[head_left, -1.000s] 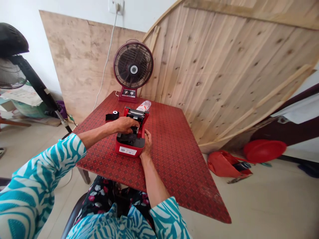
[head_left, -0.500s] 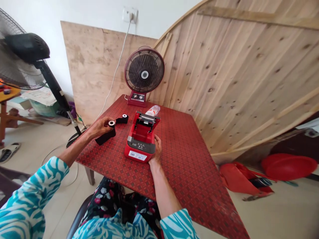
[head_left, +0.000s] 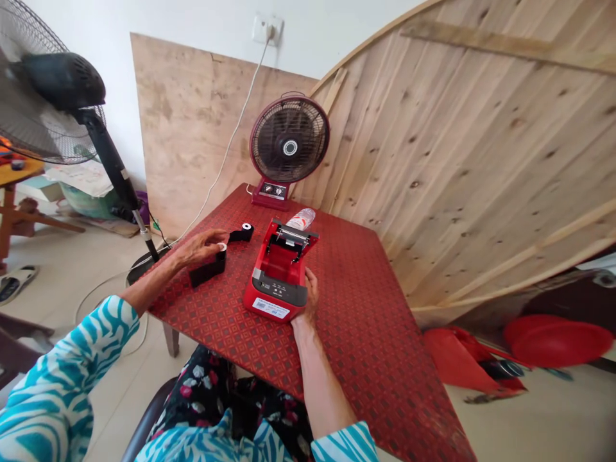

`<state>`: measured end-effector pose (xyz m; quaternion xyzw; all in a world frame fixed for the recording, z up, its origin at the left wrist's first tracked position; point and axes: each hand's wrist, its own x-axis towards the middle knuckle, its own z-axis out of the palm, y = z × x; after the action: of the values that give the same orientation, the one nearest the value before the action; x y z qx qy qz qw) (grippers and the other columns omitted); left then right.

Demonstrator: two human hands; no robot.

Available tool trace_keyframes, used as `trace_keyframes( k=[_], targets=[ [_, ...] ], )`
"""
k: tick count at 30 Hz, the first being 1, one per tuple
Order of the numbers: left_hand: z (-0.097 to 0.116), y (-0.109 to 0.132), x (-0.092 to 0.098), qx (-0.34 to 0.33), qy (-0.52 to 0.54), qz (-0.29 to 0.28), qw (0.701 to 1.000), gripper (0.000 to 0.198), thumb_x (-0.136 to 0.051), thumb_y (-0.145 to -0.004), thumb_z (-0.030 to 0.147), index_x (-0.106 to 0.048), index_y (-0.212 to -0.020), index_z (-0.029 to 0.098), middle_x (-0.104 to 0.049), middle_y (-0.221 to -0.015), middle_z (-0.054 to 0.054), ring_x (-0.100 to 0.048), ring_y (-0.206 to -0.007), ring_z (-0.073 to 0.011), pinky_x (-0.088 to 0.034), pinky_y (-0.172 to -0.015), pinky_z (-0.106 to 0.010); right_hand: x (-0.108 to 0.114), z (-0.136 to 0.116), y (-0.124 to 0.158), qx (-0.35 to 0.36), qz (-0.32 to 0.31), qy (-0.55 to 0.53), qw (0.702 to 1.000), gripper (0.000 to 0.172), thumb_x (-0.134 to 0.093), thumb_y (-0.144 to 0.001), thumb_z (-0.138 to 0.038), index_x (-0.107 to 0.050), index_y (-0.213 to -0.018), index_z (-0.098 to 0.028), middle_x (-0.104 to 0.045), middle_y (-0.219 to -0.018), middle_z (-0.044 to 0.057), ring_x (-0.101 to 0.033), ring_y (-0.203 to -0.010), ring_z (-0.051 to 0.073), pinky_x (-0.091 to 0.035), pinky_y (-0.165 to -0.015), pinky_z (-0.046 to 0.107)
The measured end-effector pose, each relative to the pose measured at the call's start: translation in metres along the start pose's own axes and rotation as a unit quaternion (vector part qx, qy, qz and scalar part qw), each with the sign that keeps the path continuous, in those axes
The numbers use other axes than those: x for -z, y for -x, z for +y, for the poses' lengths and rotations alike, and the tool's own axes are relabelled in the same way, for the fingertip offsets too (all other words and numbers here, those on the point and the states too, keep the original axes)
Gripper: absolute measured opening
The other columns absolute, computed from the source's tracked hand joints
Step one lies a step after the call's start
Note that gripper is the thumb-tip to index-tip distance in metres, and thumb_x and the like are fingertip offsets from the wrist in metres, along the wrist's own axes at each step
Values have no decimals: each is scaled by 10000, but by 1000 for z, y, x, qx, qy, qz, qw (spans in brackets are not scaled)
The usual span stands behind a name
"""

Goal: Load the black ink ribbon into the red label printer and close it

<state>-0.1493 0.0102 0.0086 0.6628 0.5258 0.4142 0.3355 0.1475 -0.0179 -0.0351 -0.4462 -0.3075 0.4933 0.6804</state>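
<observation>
A red thermal printer (head_left: pixel 276 282) with its lid raised and its red inside bare sits on the table. My right hand (head_left: pixel 308 298) is wrapped round its right side. To the left stands a roll of black ribbon (head_left: pixel 212 266) with a white core, its loose strip trailing left. My left hand (head_left: pixel 199 249) hovers over this roll with fingers stretched out, a fingertip at the core; contact is hard to judge. Just behind, a second black roll (head_left: pixel 243 233) with a white core has its own strip out to the left.
A table fan (head_left: pixel 290 147) stands at the back of the patterned red table (head_left: pixel 356 333). Behind the printer lies a clear plastic bottle (head_left: pixel 302 219). A standing fan (head_left: pixel 110 157) is at the left, and a red dustpan (head_left: pixel 466 359) rests on the floor at right.
My left hand's fingers have loosened from the nearer black roll and stretched out above it. My right hand stays on the printer. The whole view has shifted slightly.
</observation>
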Motion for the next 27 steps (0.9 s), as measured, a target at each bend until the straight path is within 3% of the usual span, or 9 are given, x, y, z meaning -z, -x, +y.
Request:
trace_keyframes(
  k=[4,7,11,18,22,27],
  targets=[
    [14,-27,1,-2,-78,80,994,480,-602,-769,554,-646,-1046,165,-711,-1072,-104,-655,-981,-248,-502,-873,-352,0,-1,-1,-30,27,-11,999,398,-670,-682,-444,-637,-1016,-231,-670,-658,-79,-563,-514,101,-452,-539,240],
    [25,-52,-9,39,-201,44,978,449,-670,-742,502,-653,-1034,162,-715,-1059,-105,-660,-960,-249,-494,-827,-317,1,1,-3,-27,22,9,999,430,-648,-699,-464,-632,-1061,-232,-678,-690,-62,-576,-537,114,-461,-559,257],
    [33,-76,-24,88,-356,-17,930,460,-737,-701,458,-667,-1060,178,-726,-1032,-108,-668,-964,-280,-478,-749,-296,2,0,-3,-22,18,29,999,459,-623,-714,-484,-629,-1092,-224,-686,-721,-42,-572,-545,118,-456,-560,260],
    [24,-89,-22,93,-411,-38,906,193,-637,-781,324,-723,-884,186,-739,-922,-111,-687,-934,-296,-458,-695,-296,1,-3,0,-35,10,-1,999,459,-645,-703,-470,-625,-1093,-229,-687,-779,-33,-555,-576,116,-434,-567,254],
    [21,-90,-18,82,-413,-39,906,310,-628,-794,309,-691,-1076,198,-733,-1064,-99,-670,-1019,-276,-469,-771,-291,3,-1,-1,-23,11,10,1000,459,-641,-708,-483,-633,-1087,-224,-699,-857,-17,-576,-628,120,-452,-605,261],
    [32,-91,-31,42,-389,-53,919,608,-678,-767,508,-552,-1290,226,-629,-1324,-107,-587,-1202,-289,-451,-926,-336,3,-1,-2,-30,15,10,999,459,-655,-691,-483,-644,-1071,-226,-697,-836,-23,-565,-606,115,-450,-589,256]
  ],
)
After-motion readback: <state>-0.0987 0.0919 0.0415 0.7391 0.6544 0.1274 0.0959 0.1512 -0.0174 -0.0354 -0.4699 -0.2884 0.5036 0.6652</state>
